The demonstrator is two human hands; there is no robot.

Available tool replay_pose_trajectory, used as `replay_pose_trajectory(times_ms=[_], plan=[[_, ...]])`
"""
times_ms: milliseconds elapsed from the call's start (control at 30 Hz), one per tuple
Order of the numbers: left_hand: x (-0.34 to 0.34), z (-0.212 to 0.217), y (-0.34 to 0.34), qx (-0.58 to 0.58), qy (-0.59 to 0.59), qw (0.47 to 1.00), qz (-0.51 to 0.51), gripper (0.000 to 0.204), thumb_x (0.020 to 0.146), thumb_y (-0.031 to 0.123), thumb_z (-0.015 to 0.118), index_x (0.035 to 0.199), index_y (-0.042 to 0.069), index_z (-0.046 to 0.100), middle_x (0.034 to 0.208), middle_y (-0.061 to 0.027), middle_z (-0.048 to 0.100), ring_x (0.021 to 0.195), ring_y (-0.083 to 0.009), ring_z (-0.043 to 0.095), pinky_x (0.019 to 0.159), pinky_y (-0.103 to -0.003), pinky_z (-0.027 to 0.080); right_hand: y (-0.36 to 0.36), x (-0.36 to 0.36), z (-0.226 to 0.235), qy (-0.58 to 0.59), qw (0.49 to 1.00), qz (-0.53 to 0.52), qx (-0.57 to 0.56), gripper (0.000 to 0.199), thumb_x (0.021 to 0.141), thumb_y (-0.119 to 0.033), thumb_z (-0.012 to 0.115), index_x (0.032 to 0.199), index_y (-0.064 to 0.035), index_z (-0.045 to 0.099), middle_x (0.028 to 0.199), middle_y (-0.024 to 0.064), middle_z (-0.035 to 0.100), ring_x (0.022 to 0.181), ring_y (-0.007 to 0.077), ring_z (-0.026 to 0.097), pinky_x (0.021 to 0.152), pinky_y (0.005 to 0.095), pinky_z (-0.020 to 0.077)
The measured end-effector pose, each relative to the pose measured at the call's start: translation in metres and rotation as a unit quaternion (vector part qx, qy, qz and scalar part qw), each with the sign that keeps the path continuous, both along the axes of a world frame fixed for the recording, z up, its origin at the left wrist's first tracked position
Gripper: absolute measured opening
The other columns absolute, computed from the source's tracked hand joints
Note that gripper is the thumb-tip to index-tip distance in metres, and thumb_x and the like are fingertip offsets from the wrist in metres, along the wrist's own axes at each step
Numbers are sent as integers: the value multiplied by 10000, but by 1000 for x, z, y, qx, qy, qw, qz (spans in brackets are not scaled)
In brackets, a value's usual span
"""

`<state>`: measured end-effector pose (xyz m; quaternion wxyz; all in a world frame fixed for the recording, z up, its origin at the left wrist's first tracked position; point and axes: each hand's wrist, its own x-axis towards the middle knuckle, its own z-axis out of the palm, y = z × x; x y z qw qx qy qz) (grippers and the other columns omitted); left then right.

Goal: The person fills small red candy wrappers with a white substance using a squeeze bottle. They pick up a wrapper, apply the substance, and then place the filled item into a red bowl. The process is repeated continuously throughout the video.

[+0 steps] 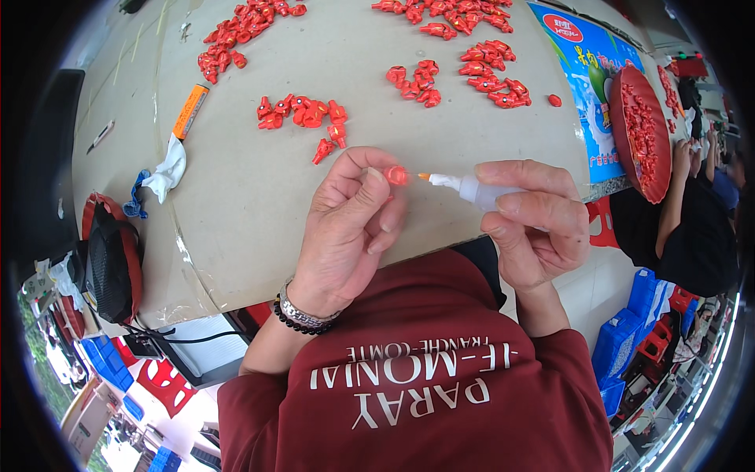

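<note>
My left hand [346, 224] pinches a small red plastic piece [396, 175] between thumb and fingertips, just above the table. In my right hand [543, 216] is a translucent squeeze bottle [481, 192], tilted sideways, with white wrapping round its neck and a thin orange-brown nozzle [425, 176]. The nozzle points at the red piece, very close to it; whether they touch I cannot tell. Beyond my left hand, several like red pieces [311, 114] form a curved row. A loose group of red pieces [415, 83] lies farther off.
More red pieces [255, 20] are heaped at the far side of the grey table [236, 204]. At left lie an orange-labelled tube [191, 110], a white tissue [167, 169] and a black-and-red bag [114, 259]. A red tray [629, 134] holds pieces at right, near another person [680, 220].
</note>
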<state>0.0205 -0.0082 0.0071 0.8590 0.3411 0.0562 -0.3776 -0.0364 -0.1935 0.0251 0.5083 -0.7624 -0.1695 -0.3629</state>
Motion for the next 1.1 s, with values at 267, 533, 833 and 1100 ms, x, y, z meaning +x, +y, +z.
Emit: replay_pose_trajectory(times_ms=[267, 533, 833, 1100], plan=[[0, -1, 1, -12, -13, 1000, 2, 143, 962, 186, 538, 1055, 78, 533, 942, 15, 599, 599, -36, 412, 436, -169, 266, 0, 0, -1, 11, 1000, -5, -13, 231, 742, 32, 726, 932, -15, 603, 953, 215, 658, 664, 163, 626, 512, 240, 494], [0, 0, 1, 3, -19, 1000, 8, 143, 948, 169, 561, 1060, 84, 532, 966, 6, 616, 596, -42, 413, 449, -175, 269, 2, 0, 1, -5, 1000, -1, 14, 225, 742, 30, 729, 926, -8, 606, 942, 218, 657, 653, 170, 630, 508, 245, 495], [0, 0, 0, 1, -26, 999, 22, 142, 940, 147, 570, 1062, 87, 531, 960, -5, 633, 588, -44, 412, 454, -178, 269, 2, -3, 2, 17, 1000, -7, -9, 252, 751, 20, 729, 955, -8, 585, 943, 223, 654, 676, 173, 633, 525, 245, 502], [1, -6, 13, -43, -12, 999, 22, 147, 942, 160, 569, 1062, 80, 542, 1002, -26, 626, 590, -47, 416, 448, -171, 289, 5, 16, 0, 114, 944, 29, 308, 399, 712, 79, 656, 1062, -32, 500, 1116, 170, 528, 700, 189, 620, 535, 244, 460]])
